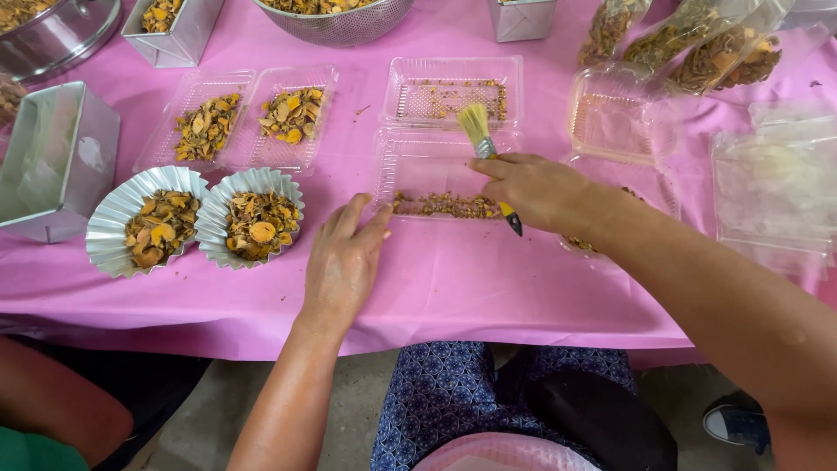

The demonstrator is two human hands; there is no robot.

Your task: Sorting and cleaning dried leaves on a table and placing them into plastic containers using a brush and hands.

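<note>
My right hand (536, 187) grips a small brush (481, 138) with pale yellow bristles pointing away from me and a yellow-black handle tip sticking out below the hand. It hovers over an open clear plastic clamshell tray (433, 166) whose near edge holds a line of brown dried crumbs (445, 206). My left hand (343, 262) rests flat on the pink tablecloth (488, 279), fingertips touching the tray's near left corner.
Two fluted foil cups (111, 214) of dried yellow-brown slices sit at left, another filled clamshell (248, 118) behind them. Metal tins (57, 157), a colander (340, 22), empty clear trays (619, 122) and filled bags (697, 39) ring the table. Another person's arm (52, 406) is at lower left.
</note>
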